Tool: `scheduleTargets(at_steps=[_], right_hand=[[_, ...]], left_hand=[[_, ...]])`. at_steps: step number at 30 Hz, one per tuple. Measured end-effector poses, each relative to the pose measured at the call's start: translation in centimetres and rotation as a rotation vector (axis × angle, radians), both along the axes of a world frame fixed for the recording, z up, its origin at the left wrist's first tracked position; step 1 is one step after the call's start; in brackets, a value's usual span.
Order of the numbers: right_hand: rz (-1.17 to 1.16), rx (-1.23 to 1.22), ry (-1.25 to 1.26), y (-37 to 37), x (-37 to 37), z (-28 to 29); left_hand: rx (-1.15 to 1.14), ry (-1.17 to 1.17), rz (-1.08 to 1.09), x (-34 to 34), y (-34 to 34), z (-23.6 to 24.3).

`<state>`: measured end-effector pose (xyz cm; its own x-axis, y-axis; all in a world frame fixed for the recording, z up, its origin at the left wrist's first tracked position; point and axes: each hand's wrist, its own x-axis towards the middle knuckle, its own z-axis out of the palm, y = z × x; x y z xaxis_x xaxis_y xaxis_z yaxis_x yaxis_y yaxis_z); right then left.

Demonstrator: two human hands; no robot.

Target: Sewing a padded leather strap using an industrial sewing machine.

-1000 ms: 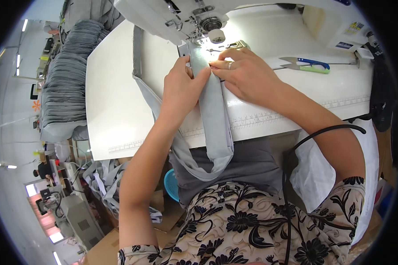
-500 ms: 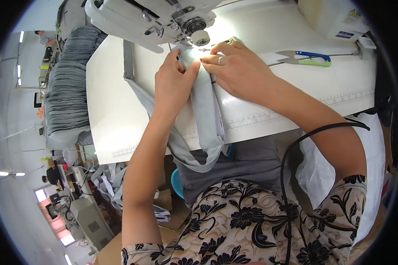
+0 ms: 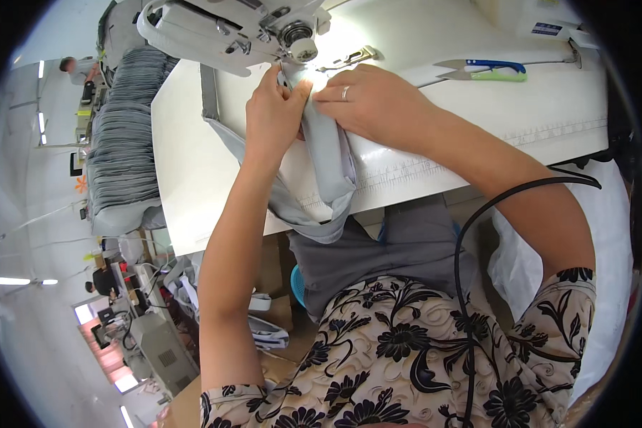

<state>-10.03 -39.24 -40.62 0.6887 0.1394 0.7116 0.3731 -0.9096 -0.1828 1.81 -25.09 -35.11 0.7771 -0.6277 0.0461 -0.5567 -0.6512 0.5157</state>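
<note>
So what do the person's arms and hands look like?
Both forearms are bare. Short sleeves in a cream fabric with black flowers cover the upper arms. The right hand has a plain silver ring on one finger. The left hand wears nothing.

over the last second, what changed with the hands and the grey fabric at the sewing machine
Both hands slid forward with the grey fabric strip toward the needle: the left hand now pinches its top edge right under the sewing machine head, and the right hand presses beside it. Neither hand let go. The thread snips stayed put on the white table.
</note>
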Motion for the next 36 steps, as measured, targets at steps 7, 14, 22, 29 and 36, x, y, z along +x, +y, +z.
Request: scheduleTargets(at_steps=[7,14,22,29,36], right_hand=[[-0.039,0.050,0.253,0.8,-0.4,0.1],[-0.099,0.119,0.261,-0.1,-0.5,0.5],[0.114,0.127,0.177,-0.2,-0.6,0.0],[0.177,-0.010,0.162,-0.3,-0.6,0.2],[-0.083,-0.025,0.132,1.0,0.2,0.4]], left_hand=[[-0.090,0.550,0.097,-4.3,2.7,1.5],[-0.233,0.700,0.094,-3.9,3.6,0.8],[-0.398,0.919,0.158,-3.1,3.9,1.0],[-0.372,0.862,0.155,-3.5,4.1,0.7],[-0.283,0.692,0.108,-4.9,3.1,1.2]])
